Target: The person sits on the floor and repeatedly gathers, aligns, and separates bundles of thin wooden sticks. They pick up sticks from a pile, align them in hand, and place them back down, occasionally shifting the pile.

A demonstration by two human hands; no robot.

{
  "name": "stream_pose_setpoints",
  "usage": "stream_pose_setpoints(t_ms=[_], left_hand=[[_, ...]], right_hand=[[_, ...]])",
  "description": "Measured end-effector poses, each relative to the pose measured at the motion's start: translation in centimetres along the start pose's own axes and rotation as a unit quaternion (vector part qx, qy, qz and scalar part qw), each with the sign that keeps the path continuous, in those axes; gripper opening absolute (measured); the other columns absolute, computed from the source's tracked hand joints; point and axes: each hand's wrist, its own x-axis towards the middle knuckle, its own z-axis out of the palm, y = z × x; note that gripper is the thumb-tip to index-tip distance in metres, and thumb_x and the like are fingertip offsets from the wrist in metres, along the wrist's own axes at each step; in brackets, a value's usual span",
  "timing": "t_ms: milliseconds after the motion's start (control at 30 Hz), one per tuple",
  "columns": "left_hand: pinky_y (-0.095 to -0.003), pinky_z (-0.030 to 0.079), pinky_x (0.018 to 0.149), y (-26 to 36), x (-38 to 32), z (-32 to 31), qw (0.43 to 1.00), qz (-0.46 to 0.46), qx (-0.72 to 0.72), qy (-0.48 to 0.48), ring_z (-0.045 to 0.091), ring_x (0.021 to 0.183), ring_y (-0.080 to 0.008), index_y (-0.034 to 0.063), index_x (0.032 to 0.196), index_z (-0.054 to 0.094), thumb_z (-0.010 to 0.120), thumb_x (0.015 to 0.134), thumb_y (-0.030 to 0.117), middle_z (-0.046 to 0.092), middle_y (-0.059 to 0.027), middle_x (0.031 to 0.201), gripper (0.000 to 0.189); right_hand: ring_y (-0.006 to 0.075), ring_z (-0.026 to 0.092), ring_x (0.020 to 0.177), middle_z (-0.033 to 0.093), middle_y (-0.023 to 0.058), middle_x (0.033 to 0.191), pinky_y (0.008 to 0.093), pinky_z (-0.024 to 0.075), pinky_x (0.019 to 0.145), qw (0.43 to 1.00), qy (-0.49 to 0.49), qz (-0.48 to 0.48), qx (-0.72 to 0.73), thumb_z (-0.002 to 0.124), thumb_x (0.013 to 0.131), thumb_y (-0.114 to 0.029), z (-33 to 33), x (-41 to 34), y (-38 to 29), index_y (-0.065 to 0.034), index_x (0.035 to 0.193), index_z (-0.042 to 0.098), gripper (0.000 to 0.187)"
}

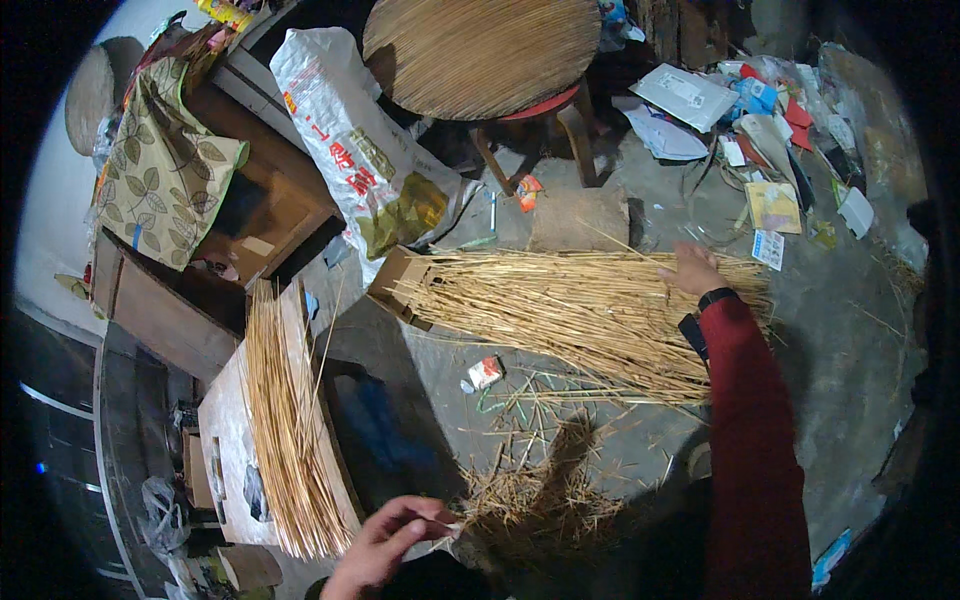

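My right hand (pixel 694 268) lies over the right end of a large heap of dry straw stalks (pixel 555 315) on the floor. One loose stalk slants up to its fingertips; whether they grip it is unclear. A dark band circles the wrist below a red sleeve (pixel 750 420). Low in the picture, my left hand (pixel 390 536) pinches a small pale object (pixel 454 529), too small to identify. Just right of that hand sits a pile of short straw scraps (pixel 532 495). A neat bundle of long stalks (pixel 289 427) rests on a wooden board (pixel 232 420) to the left.
A cardboard box (pixel 401 289) props the heap's left end. Behind stand a white woven sack (pixel 360 150) and a round-topped stool (pixel 480 60). Paper and plastic litter (pixel 780 127) fills the upper right. A small red-and-white packet (pixel 486 372) lies on the floor.
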Motion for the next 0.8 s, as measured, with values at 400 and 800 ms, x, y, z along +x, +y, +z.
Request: stream_pose_setpoints(t_ms=[400,800], left_hand=[[-0.0311,0.041,0.100,-2.6,2.7,-2.0,0.972,-0.047,0.222,-0.058,0.052,0.118,-0.0157,0.0024,0.126,0.054,0.057,0.098,0.018,0.057,-0.0073,0.128,0.032],[-0.0344,0.042,0.101,-1.5,1.0,-0.9,0.970,0.010,0.228,-0.080,0.055,0.116,-0.0184,0.0018,0.123,0.054,0.056,0.098,0.015,0.059,-0.0094,0.125,0.028]], right_hand=[[0.0348,0.026,0.141,0.037,0.0243,0.147,0.0468,0.0133,0.115,0.997,-0.032,0.025,0.073,0.059,0.076,-0.069,3.7,3.7,-4.0,-0.0072,0.149,0.028,0.101],[0.0378,0.051,0.120,0.057,0.0206,0.125,0.0434,0.0443,0.098,0.989,-0.034,-0.141,0.006,0.084,0.065,-0.029,0.9,3.3,-3.8,-0.0033,0.123,0.057,0.068]])
